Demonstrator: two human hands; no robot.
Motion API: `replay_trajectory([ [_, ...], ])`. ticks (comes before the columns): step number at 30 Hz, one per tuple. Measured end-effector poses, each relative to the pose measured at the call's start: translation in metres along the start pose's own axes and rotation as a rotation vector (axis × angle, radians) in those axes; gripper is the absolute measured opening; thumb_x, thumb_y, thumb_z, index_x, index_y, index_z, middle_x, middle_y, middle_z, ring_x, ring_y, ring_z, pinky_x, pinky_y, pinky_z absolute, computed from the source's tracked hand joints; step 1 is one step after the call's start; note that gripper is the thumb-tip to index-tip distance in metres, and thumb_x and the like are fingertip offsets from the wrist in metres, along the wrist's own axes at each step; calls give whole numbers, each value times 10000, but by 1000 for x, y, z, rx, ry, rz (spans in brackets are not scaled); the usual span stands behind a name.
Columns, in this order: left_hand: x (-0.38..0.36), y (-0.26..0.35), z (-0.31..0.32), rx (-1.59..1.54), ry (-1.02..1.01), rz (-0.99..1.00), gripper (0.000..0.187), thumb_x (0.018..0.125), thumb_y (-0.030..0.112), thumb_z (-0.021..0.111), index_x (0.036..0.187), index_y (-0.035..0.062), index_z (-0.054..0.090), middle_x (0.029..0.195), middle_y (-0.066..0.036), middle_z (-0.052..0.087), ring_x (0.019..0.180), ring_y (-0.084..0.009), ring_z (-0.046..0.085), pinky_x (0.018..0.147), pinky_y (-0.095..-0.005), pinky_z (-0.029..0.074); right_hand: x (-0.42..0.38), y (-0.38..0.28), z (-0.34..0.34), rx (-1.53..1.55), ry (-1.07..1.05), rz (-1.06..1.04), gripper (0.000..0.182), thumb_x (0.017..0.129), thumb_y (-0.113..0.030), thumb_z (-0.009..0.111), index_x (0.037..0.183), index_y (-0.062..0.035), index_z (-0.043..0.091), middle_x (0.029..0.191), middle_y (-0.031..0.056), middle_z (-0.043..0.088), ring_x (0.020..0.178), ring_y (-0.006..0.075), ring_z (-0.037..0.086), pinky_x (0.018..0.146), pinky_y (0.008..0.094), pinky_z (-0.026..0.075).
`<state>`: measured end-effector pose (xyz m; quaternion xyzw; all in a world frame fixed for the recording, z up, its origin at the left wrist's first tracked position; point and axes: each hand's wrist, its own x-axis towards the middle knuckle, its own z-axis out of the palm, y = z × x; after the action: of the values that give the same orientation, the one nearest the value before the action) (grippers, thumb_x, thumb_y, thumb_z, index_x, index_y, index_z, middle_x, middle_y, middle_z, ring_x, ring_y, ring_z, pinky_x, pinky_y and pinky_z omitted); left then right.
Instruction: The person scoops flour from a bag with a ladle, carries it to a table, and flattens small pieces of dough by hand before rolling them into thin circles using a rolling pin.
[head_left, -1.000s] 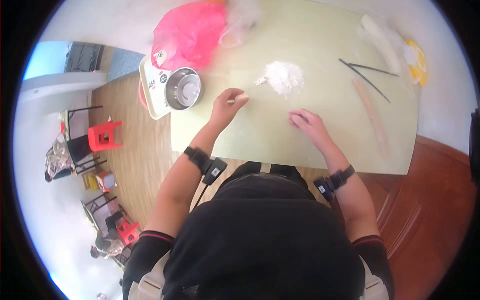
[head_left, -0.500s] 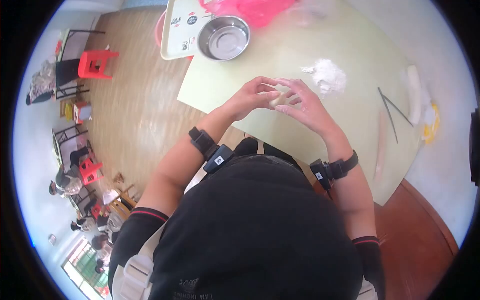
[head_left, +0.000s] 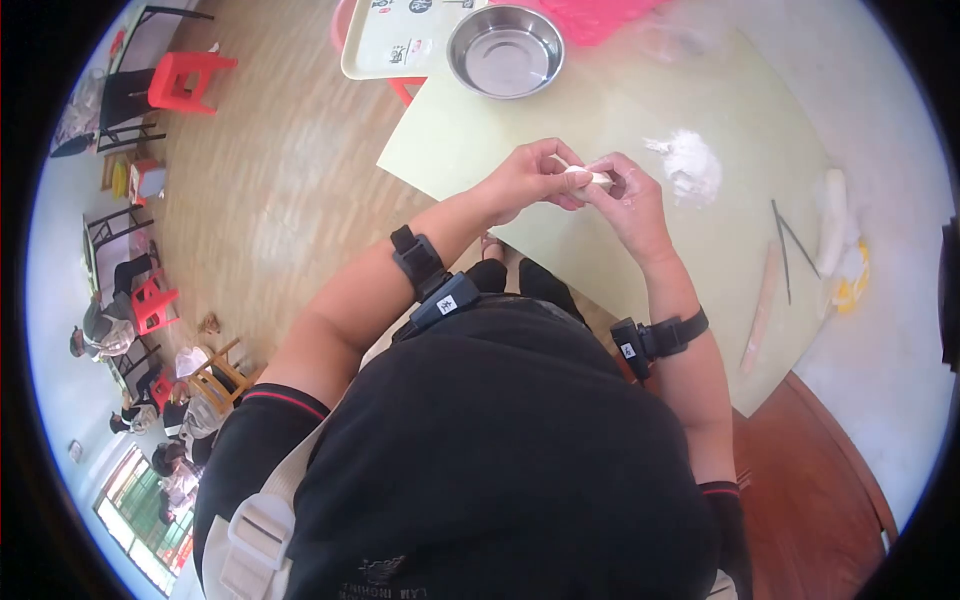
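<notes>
Between my two hands, over the near edge of the pale green table (head_left: 600, 255), is a small white piece of dough (head_left: 597, 179). My left hand (head_left: 540, 180) pinches it with thumb and curled fingers. From the other side my right hand (head_left: 630, 200) grips it too, its fingers bent and dusted with flour. Parts of the dough are hidden behind the fingers. A pile of white flour (head_left: 692, 168) lies on the table just beyond my right hand.
A metal bowl (head_left: 506, 52) and cream tray (head_left: 400, 50) stand at the far left, near a pink bag (head_left: 600, 15). On the right are dark sticks (head_left: 783, 250), a wooden strip (head_left: 762, 310) and a white roll (head_left: 833, 225). Red stools (head_left: 188, 82) and people sit far left.
The fingers of both hands have closed in around the dough, which now looks flatter and longer. The view has shifted, so the bowl and table items appear displaced.
</notes>
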<state>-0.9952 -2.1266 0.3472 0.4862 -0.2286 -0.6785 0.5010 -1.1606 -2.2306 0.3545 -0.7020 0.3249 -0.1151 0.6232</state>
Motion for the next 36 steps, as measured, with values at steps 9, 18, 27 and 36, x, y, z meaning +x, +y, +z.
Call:
replay_trajectory([
  [9,-5,-1,-25,-41,-75,-123,331,939,305,637,1097,32,535,1023,-111,648,884,-166,649,804,-288,541,-1,-35,5,-141,-131,-93,298,792,-51,697,1079,-31,619,1017,97,588,905,200,650,792,312,561],
  [18,-3,-16,-27,-137,-82,-37,310,942,317,633,1080,52,553,966,-71,637,817,-123,629,750,-252,509,-4,-11,22,-337,49,-250,203,749,-8,707,918,-26,595,906,75,587,803,196,635,721,278,548],
  [27,-1,-17,-38,-17,-53,19,276,933,284,651,1057,55,561,967,-59,637,855,-120,615,754,-269,513,-10,-3,28,178,18,66,277,812,-33,694,1075,-34,607,997,54,593,880,131,636,729,262,544],
  [36,-9,-22,-27,-20,11,32,310,915,258,677,1064,9,570,984,-87,653,860,-144,627,772,-283,515,-9,-5,43,-240,121,-74,273,748,-61,733,995,-66,618,968,71,600,843,181,650,706,286,552],
])
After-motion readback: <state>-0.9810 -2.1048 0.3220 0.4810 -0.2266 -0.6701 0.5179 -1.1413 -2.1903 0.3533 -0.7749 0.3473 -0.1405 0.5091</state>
